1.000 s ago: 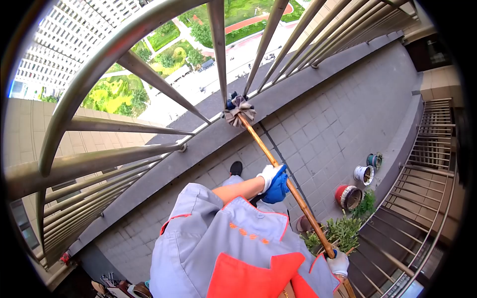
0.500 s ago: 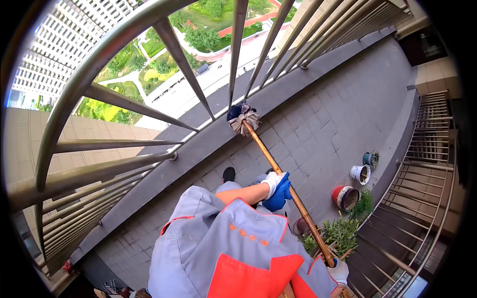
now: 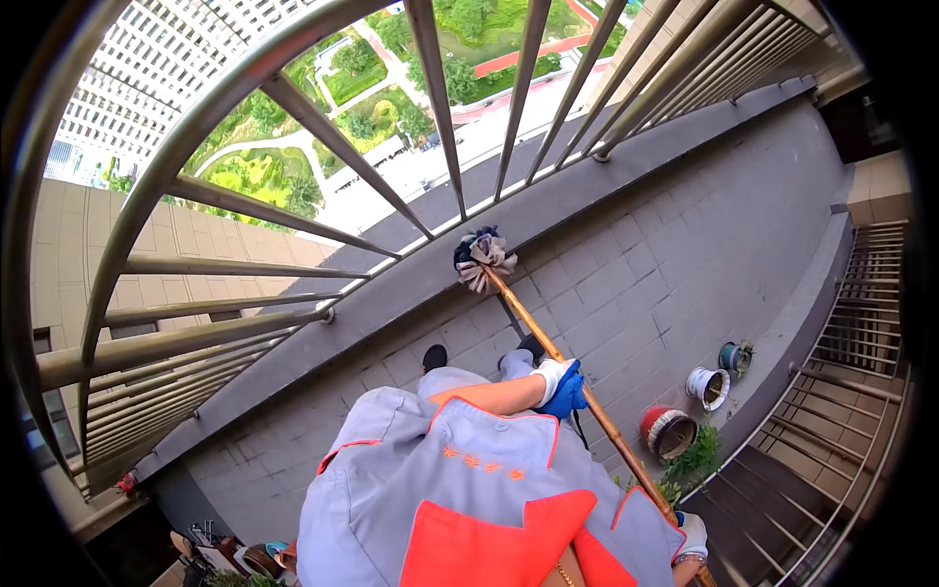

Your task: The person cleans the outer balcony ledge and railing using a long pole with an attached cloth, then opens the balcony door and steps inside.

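Note:
A rag mop runs across the view on a long wooden handle point(image 3: 522, 315). Its head point(image 3: 485, 258), made of dark blue and greyish-pink cloth strips, lies against the grey ledge under the railing. Partway down the handle, my left hand point(image 3: 561, 384) is wrapped round it in a white and blue work glove. My right hand point(image 3: 693, 536), also in a white and blue glove, grips the handle near its lower end by my side. Part of that hand is hidden behind my grey jacket point(image 3: 440, 489).
A metal railing point(image 3: 323, 147) curves along the ledge point(image 3: 391, 293) on the outer side. To the right stand a red pot point(image 3: 667, 430), a white pot point(image 3: 706, 388), a green pot point(image 3: 736, 357) and plants. A second railing point(image 3: 831, 391) borders that side. Items lie at lower left.
The view has shifted, and both my shoes now show. The mop head stays at the ledge, slightly farther right along it. Both hands keep their hold on the handle.

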### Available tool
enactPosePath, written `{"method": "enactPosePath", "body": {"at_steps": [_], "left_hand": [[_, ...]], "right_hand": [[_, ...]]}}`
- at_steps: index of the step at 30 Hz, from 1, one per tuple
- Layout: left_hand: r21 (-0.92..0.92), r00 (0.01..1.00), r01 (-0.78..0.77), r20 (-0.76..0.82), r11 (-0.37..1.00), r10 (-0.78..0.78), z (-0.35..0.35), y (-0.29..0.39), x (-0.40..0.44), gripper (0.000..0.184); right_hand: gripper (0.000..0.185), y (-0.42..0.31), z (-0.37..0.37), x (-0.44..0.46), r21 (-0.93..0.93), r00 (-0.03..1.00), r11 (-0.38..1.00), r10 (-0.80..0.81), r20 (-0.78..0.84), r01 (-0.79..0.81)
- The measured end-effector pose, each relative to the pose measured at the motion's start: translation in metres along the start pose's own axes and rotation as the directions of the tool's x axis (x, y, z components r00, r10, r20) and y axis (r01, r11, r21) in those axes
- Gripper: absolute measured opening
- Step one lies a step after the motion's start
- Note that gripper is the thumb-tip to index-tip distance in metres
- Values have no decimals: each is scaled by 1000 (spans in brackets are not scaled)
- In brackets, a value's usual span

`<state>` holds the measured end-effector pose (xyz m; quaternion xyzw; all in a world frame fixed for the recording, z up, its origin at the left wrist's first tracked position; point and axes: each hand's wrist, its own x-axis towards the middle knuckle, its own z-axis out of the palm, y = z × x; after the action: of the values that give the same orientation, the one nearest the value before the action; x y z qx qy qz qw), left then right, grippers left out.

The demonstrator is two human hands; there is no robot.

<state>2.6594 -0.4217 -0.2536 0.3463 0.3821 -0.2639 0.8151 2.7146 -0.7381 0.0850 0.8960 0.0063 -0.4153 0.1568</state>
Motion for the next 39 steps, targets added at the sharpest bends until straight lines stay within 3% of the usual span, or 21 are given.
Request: {"method": "enactPosePath", "body": {"at_steps": [1, 3, 4, 5, 6, 7, 8, 10, 15, 17, 19, 22, 24, 25, 26, 29, 31, 32, 33, 36, 39], "left_hand": [[132, 991, -99, 97, 986, 87, 0, -36, 64, 23], [-154, 990, -141, -8, 978, 142, 3, -31, 124, 33], [-288, 975, -121, -215, 950, 59, 24, 70, 8, 22], [-266, 920, -271, -356, 925, 167, 3, 79, 34, 26], [-123, 870, -244, -465, 962, 162, -19, 106, 37, 27], [34, 801, -229, -562, 973, 208, -60, 101, 70, 27], [-175, 839, -200, -539, 964, 76, -78, 115, 58, 30], [-226, 820, -138, -572, 964, -17, -82, 120, 61, 34], [211, 714, -6, -684, 977, 152, 11, 79, 89, 42], [59, 840, 21, -542, 998, 14, 51, 63, 92, 36], [97, 908, -66, -408, 993, 100, 66, 41, 124, 37], [154, 863, -140, -465, 978, 197, 79, 126, 75, 34], [153, 782, -217, -564, 964, 266, 11, 132, 153, 30], [15, 786, -256, -580, 967, 217, 28, 188, 76, 25], [8, 791, -241, -578, 970, 201, 15, 183, 77, 25], [-461, 869, -157, -484, 873, -100, -21, 188, 117, 32], [30, 850, -153, -507, 988, 147, 26, 158, 136, 22], [286, 813, -36, -549, 958, 194, 32, 115, 183, 23], [97, 896, -37, -438, 995, 76, 65, 111, 171, 42], [-116, 986, 55, -153, 992, -72, 127, 163, 113, 35], [-83, 967, -92, -246, 992, 69, 100, 200, 142, 34]], "right_hand": [[40, 3, -23, -2, 12, 999, 999, -34, -11, 34], [22, -3, -37, 19, 51, 998, 998, -37, -48, 40], [21, -14, -32, 40, 58, 995, 995, -81, -66, 85], [20, -31, -19, 67, 68, 989, 989, -124, -85, 130], [21, -58, -12, 93, 165, 977, 965, -210, 32, 202], [26, -89, -3, 111, 67, 967, 965, -254, 9, 253], [29, -119, 6, 128, -10, 954, 954, -299, 35, 300], [27, -145, -4, 126, -53, 932, 931, -359, 45, 361], [20, -34, -57, 119, 1, 982, 982, -190, 22, 190], [19, 15, -71, 117, -24, 988, 988, -151, 6, 151], [20, 50, -78, 120, -3, 991, 991, -136, 5, 136], [19, 26, -77, 135, 99, 989, 984, -150, -22, 151], [22, -17, -43, 180, 193, 970, 954, -241, 32, 231], [24, -65, -52, 178, 117, 970, 965, -241, 22, 237], [25, -93, -50, 184, 92, 954, 950, -300, 23, 297], [22, -99, -71, 177, 56, 953, 953, -301, 26, 299], [21, -45, -108, 159, 74, 986, 984, -166, 30, 163], [20, -29, -132, 147, -1, 996, 996, -86, 8, 86], [19, 7, -139, 149, -69, 998, 996, -60, -16, 59], [21, 43, -171, 130, -50, 995, 998, 38, -96, -43], [19, -3, -187, 147, -24, 985, 998, -54, -163, 51]]}}
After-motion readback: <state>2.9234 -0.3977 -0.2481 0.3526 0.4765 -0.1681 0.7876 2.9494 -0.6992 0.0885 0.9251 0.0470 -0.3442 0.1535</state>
